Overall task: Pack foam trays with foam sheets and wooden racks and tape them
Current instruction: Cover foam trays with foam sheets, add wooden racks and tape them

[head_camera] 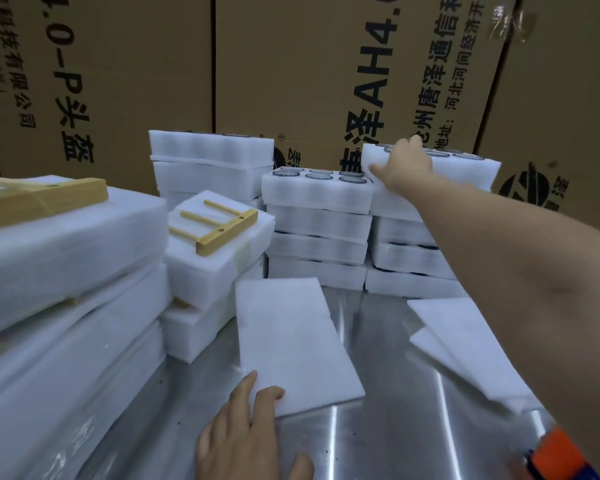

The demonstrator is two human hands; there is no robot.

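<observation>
While right grip (404, 168) clamps near-left corner of top foam tray (471, 171) on stack at 1 o'clock, left grip (243, 431) lies flat, fingers apart, on near corner of foam sheet (291, 334) at bench (395, 427) centre. Wooden rack (219, 223) at 10 o'clock atop wrapped foam pack (201, 271).

The only view comes from the person's head, looking forward and down over a steel table (395, 427). It is close enough that the left hand (243, 427) sits at the bottom edge and the right forearm crosses the right side. It faces a wall of cardboard boxes (326, 64) beyond the right hand (404, 168), which grips the top foam tray (471, 171) far back, and the wide lens bends the stacks (66, 271) left of the left hand.
</observation>
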